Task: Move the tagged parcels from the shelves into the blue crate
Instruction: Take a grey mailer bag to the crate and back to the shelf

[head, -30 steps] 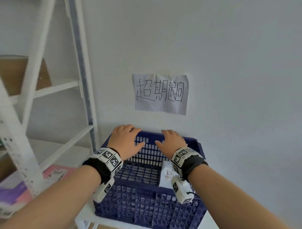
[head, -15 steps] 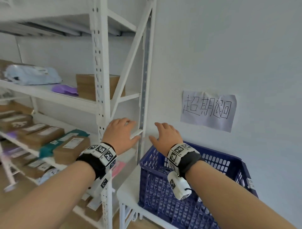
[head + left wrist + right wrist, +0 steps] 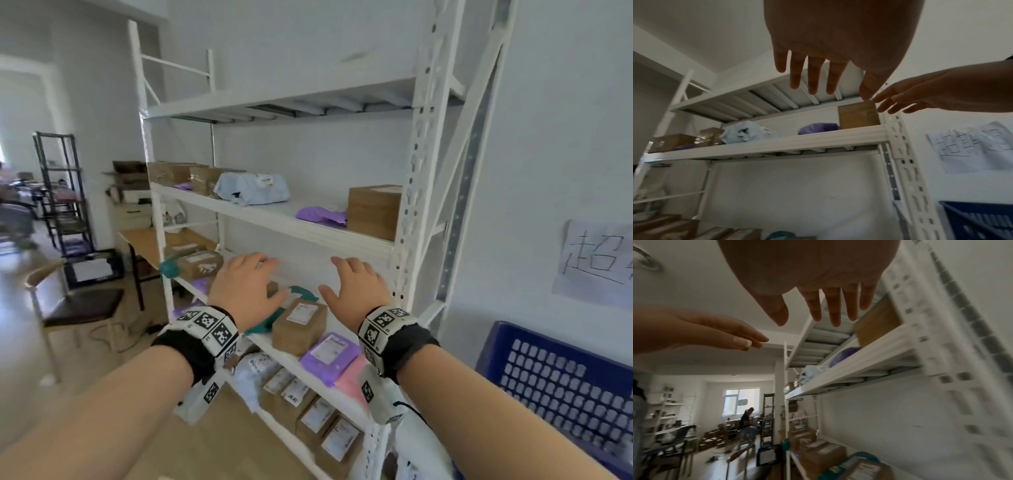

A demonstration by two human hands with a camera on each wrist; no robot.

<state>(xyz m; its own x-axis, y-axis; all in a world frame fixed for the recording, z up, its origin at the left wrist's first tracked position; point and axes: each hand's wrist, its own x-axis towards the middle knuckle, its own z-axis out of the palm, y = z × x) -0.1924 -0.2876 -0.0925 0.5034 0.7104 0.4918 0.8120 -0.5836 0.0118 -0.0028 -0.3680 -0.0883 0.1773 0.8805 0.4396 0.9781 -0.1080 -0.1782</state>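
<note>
parcels on the white metal shelves (image 3: 308, 226), none in hand yet; blue crate (image 3: 561, 383) sits low at the right, beside the rack's end upright, so each carry is a short swing rightward. nearest to the hands on the middle shelf: a small brown carton (image 3: 298, 326) with a white label on top, a teal soft pack (image 3: 301, 295) behind it, a flat purple mailer (image 3: 330, 356) with a label and a pink one (image 3: 349, 378) beside it at the shelf's front edge. upper shelf holds a pale blue bag (image 3: 252, 187), crumpled and soft, a purple pouch (image 3: 320, 215) and a taller plain carton (image 3: 374, 211) by the upright. lower shelf has a row of labelled cartons (image 3: 325, 421). left hand (image 3: 244, 289) and right hand (image 3: 354, 291) both hover in front of the middle shelf, fingers spread and relaxed, holding nothing; the wrist views confirm bare palms. judgement: the step is picking the next parcel. which ones count as tagged i cannot tell from here, so read labels before lifting. cartons are rigid with square edges, best clamped on two opposite faces; mailers are slick, limp film, better pinched at an edge or scooped from beneath. likely risk: dragging the brown carton forward could nudge the purple mailer off the shelf lip, so lift it straight up first. the perforated upright stands between shelf and crate; carry around it.
</note>
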